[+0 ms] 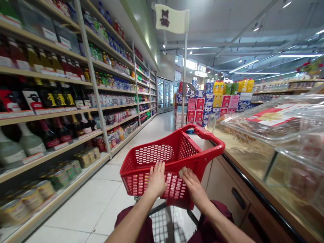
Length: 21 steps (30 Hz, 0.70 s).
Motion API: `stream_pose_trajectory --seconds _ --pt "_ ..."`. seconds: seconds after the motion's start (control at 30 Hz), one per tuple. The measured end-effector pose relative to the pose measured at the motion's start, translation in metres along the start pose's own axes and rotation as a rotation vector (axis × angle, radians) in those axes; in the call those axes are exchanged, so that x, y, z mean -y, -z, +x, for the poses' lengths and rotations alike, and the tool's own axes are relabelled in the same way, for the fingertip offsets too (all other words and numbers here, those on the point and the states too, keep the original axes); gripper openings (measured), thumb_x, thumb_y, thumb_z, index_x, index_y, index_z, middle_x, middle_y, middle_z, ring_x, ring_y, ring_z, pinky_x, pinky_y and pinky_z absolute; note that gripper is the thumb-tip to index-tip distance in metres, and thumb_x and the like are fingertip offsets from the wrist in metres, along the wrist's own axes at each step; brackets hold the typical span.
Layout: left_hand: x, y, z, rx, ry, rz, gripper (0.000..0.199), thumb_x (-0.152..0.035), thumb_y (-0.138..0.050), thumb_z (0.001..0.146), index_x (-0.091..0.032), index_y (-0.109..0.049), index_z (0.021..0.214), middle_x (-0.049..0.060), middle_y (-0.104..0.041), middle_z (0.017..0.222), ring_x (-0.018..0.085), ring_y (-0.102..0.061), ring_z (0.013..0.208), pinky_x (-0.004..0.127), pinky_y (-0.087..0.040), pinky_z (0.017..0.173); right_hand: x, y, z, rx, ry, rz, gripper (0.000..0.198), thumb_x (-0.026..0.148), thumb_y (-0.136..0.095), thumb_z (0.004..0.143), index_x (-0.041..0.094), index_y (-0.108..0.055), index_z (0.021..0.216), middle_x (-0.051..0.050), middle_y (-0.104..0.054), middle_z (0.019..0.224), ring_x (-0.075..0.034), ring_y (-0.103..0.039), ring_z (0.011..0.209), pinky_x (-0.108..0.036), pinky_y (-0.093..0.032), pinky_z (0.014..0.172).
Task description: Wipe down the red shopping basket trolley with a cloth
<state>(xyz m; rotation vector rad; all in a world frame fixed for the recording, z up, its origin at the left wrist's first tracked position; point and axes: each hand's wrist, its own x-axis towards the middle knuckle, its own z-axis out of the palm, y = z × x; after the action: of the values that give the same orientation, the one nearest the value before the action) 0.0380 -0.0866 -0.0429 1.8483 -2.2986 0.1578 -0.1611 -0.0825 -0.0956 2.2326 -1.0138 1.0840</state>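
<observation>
A small red shopping cart with a perforated plastic basket stands right in front of me, its handle off to the right. My left hand lies against the near side of the basket, fingers stretched out toward the rim. Farther right on the same side, my right hand presses a crumpled beige cloth to the red plastic. Only a bit of that cloth shows beyond the fingertips. A pole rises from the cart with a cream flag bearing a brown bear.
Shelves of bottles and cans line the left side. On the right is a wooden counter with clear plastic food covers. Stacked drink cartons and glass-door fridges stand ahead. Pale tiles cover the floor.
</observation>
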Motion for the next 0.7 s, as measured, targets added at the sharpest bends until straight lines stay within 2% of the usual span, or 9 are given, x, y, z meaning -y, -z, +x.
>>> stream_pose_trajectory --seconds 0.07,0.17,0.23,0.33,0.4,0.47,0.57,0.63,0.7 --pt "-0.001 -0.002 0.000 -0.019 0.003 0.002 0.078 -0.024 -0.042 0.065 -0.009 -0.014 0.136 0.008 -0.013 0.145 0.022 -0.007 0.133 0.041 -0.011 0.107 -0.003 0.011 -0.002 -0.005 -0.006 0.031 0.040 0.011 -0.034 0.085 0.021 -0.049 0.120 -0.008 -0.055 0.118 -0.019 -0.035 0.123 -0.041 -0.044 0.092" --pt "-0.003 -0.004 0.000 -0.026 0.001 -0.015 0.078 -0.023 -0.042 0.064 -0.008 -0.014 0.136 0.008 -0.014 0.145 0.022 -0.007 0.133 0.041 -0.011 0.107 -0.017 0.031 0.017 -0.103 -0.071 0.029 0.043 0.010 -0.033 0.085 0.022 -0.045 0.124 -0.008 -0.049 0.126 -0.020 -0.029 0.127 -0.046 -0.034 0.099" --pt "-0.004 -0.003 0.000 -0.019 0.008 -0.028 0.078 -0.023 -0.042 0.064 -0.008 -0.015 0.136 0.008 -0.015 0.144 0.022 -0.008 0.133 0.041 -0.011 0.107 -0.027 0.035 0.025 -0.178 -0.106 -0.013 0.045 0.007 -0.032 0.084 0.021 -0.044 0.125 -0.007 -0.047 0.128 -0.020 -0.024 0.128 -0.047 -0.028 0.103" --pt "-0.001 0.001 -0.002 -0.005 -0.001 -0.052 0.077 -0.022 -0.042 0.064 -0.009 -0.017 0.135 0.007 -0.016 0.144 0.021 -0.009 0.132 0.040 -0.011 0.108 -0.028 0.023 0.011 -0.137 -0.040 -0.047 0.044 0.006 -0.032 0.084 0.019 -0.047 0.123 -0.007 -0.050 0.124 -0.017 -0.022 0.129 -0.041 -0.029 0.105" --pt "0.006 0.004 -0.005 -0.003 -0.019 -0.072 0.075 -0.022 -0.042 0.065 -0.009 -0.018 0.135 0.007 -0.016 0.144 0.019 -0.010 0.132 0.038 -0.012 0.108 -0.018 0.009 -0.004 -0.060 0.045 -0.036 0.040 0.008 -0.034 0.084 0.017 -0.049 0.121 -0.007 -0.054 0.121 -0.015 -0.022 0.129 -0.036 -0.033 0.103" --pt "0.018 0.006 -0.011 -0.010 0.047 -0.076 0.074 -0.022 -0.041 0.066 -0.008 -0.019 0.134 0.008 -0.017 0.144 0.019 -0.011 0.132 0.038 -0.013 0.108 -0.001 -0.002 -0.006 -0.029 0.105 -0.001 0.037 0.013 -0.038 0.085 0.016 -0.049 0.120 -0.008 -0.053 0.121 -0.016 -0.021 0.129 -0.037 -0.036 0.101" --pt "0.038 0.006 -0.022 -0.019 0.187 -0.026 0.072 -0.021 -0.041 0.066 -0.005 -0.020 0.133 0.011 -0.018 0.143 0.021 -0.012 0.132 0.039 -0.014 0.107 0.024 -0.010 0.020 -0.034 0.112 0.076 0.038 0.013 -0.038 0.085 0.015 -0.047 0.122 -0.009 -0.046 0.128 -0.020 -0.022 0.129 -0.044 -0.034 0.101" --pt "0.046 0.005 -0.027 -0.015 0.185 -0.007 0.073 -0.021 -0.042 0.066 -0.004 -0.020 0.134 0.011 -0.016 0.143 0.022 -0.010 0.132 0.039 -0.014 0.107 0.035 -0.017 0.041 -0.030 0.105 0.098 0.040 0.010 -0.035 0.085 0.016 -0.046 0.123 -0.009 -0.045 0.129 -0.020 -0.021 0.129 -0.046 -0.032 0.101" --pt "0.053 0.003 -0.031 -0.002 0.135 -0.023 0.075 -0.023 -0.043 0.065 -0.006 -0.019 0.134 0.011 -0.016 0.144 0.021 -0.009 0.132 0.038 -0.014 0.107 0.043 -0.030 0.047 0.008 0.132 0.088 0.039 0.009 -0.035 0.085 0.014 -0.047 0.122 -0.010 -0.047 0.127 -0.020 -0.023 0.129 -0.044 -0.033 0.101"
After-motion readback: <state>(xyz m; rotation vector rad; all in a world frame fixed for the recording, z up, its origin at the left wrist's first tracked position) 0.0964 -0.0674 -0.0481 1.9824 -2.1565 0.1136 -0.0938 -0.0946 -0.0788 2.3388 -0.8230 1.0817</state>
